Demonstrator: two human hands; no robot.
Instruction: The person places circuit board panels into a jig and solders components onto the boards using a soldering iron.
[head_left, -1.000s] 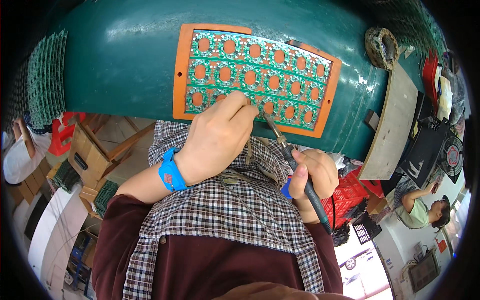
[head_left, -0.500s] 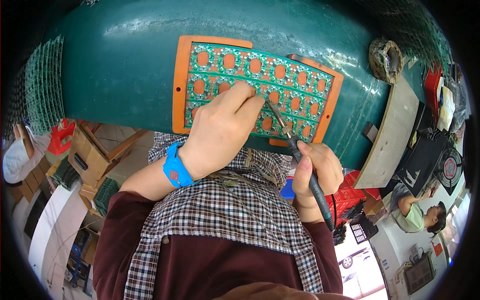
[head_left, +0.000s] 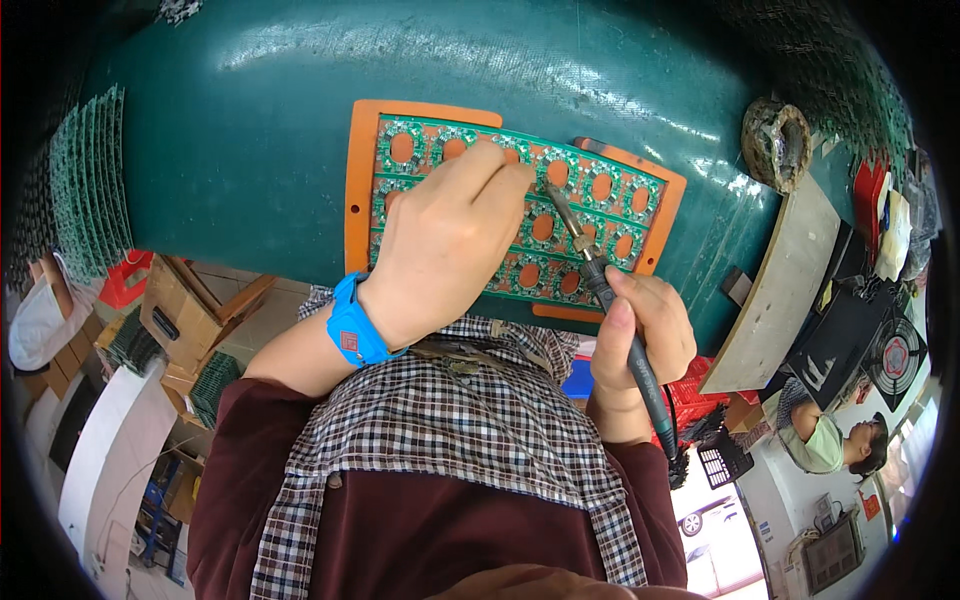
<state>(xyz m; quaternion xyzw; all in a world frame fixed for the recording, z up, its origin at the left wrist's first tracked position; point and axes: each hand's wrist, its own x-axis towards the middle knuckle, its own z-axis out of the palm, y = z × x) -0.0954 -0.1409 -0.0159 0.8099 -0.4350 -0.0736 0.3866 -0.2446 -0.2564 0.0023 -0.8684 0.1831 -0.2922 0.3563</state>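
Note:
A panel of green circuit boards (head_left: 541, 204) with round and oval cut-outs lies in an orange tray (head_left: 357, 190) on the table. My right hand (head_left: 645, 335) is wrapped round a soldering iron (head_left: 598, 277), held like a pen. Its metal tip points to the upper left and reaches the far row, just left of a cut-out; contact is not clear. Over the left part of the panel, my left hand (head_left: 445, 235) is closed, thumb and fingertips together close to the iron's tip. What those fingers hold is hidden. A blue wristband (head_left: 354, 325) circles my left wrist.
A green mat (head_left: 240, 170) covers the table. Green panels (head_left: 92, 185) stand in a row at the left. To the right are a ring-shaped, crusted object (head_left: 777, 143) and a grey board (head_left: 768, 290). Another person (head_left: 830, 440) is at the far right.
Both hands have shifted away from me across the panel. The iron's tip has gone from the middle row to the far row. The panel sits slightly lower in view.

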